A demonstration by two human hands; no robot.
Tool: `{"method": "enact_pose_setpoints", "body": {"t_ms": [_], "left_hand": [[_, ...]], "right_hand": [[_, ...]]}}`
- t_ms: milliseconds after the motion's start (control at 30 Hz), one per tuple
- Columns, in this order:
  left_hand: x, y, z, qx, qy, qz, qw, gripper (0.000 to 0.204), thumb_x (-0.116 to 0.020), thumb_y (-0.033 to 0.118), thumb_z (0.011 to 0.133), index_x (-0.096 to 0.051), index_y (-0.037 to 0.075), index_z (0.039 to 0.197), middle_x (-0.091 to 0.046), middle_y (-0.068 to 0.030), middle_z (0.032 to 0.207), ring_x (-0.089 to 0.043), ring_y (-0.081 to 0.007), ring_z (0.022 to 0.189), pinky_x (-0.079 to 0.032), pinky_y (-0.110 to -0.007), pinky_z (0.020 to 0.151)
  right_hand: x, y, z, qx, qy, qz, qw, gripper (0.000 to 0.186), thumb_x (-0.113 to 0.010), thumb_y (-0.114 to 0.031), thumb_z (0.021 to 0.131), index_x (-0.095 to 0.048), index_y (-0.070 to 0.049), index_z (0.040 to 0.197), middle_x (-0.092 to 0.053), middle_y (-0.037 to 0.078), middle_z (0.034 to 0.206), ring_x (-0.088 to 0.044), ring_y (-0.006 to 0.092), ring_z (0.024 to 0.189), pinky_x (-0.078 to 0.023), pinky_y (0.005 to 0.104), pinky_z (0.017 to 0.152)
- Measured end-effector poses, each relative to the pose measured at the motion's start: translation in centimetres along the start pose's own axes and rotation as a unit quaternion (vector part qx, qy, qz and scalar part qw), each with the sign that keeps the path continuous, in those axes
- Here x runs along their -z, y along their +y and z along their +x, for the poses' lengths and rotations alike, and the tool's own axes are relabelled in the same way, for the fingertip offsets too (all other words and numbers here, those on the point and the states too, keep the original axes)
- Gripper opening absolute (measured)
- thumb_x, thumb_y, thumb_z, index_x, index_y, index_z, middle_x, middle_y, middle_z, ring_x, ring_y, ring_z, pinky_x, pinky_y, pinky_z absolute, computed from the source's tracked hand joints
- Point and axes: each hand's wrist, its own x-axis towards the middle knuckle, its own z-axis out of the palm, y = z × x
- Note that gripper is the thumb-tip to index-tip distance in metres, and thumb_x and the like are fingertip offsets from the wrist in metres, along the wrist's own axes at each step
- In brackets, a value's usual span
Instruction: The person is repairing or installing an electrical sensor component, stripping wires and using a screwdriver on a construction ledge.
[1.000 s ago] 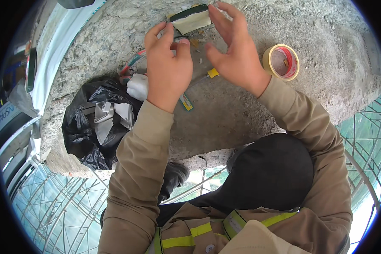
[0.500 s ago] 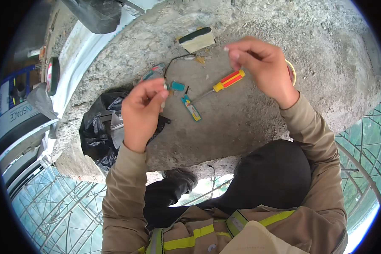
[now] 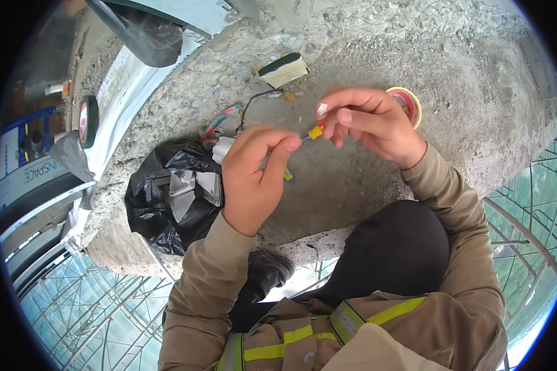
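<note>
My left hand (image 3: pixel 254 176) is raised over the ledge, its thumb and index fingertip pressed together; anything between them is too small to make out. Close behind its knuckles shows a white rolled piece (image 3: pixel 223 149); I cannot tell whether the hand touches it. To the right, my right hand (image 3: pixel 380 133) has curled fingers, with a small white piece (image 3: pixel 322 109) at the index fingertip. Under the hands lies a screwdriver with a red and yellow handle (image 3: pixel 316 131), mostly hidden. A small yellow and teal packet (image 3: pixel 288 174) peeks out beside my left hand.
On the rough concrete ledge (image 3: pixel 470 80) lie a tape roll (image 3: pixel 418 111), a dark-topped cream block (image 3: pixel 284 69), a thin black cable (image 3: pixel 251 102) and a red and teal tool (image 3: pixel 223 119). A black plastic bag (image 3: pixel 145 204) holds grey pieces (image 3: pixel 195 188). Scaffolding (image 3: pixel 99 309) stands below the edge.
My left hand has moved right, toward my right hand, and now covers part of the packet. My right hand has come down and slightly left, over the screwdriver handle, uncovering more of the tape roll.
</note>
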Motion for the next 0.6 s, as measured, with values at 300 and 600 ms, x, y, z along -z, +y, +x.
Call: {"method": "enact_pose_setpoints", "body": {"t_ms": [300,600], "left_hand": [[-2.3,2.1,2.3,0.005,0.101,-0.027,0.994,0.016,-0.075,0.004,0.094,-0.073,0.0,0.11,-0.074,-0.0102,0.103,-0.069,-0.0129,0.08,-0.054,-0.026,0.069],[-2.0,0.9,2.0,0.159,0.085,-0.221,0.958,0.014,-0.074,0.006,0.097,-0.071,-0.004,0.107,-0.074,-0.0054,0.089,-0.067,-0.0089,0.08,-0.052,-0.023,0.071]], "right_hand": [[-0.5,-0.3,-0.4,0.024,-0.093,0.074,0.993,0.046,-0.055,-0.007,0.105,-0.053,-0.001,0.15,-0.061,0.007,0.127,-0.064,0.0141,0.101,-0.051,0.0285,0.077],[-1.0,-1.0,-0.1,0.171,-0.064,-0.361,0.914,0.053,-0.067,0.005,0.091,-0.061,-0.002,0.143,-0.057,0.009,0.109,-0.059,0.0181,0.091,-0.049,0.0321,0.076]]}}
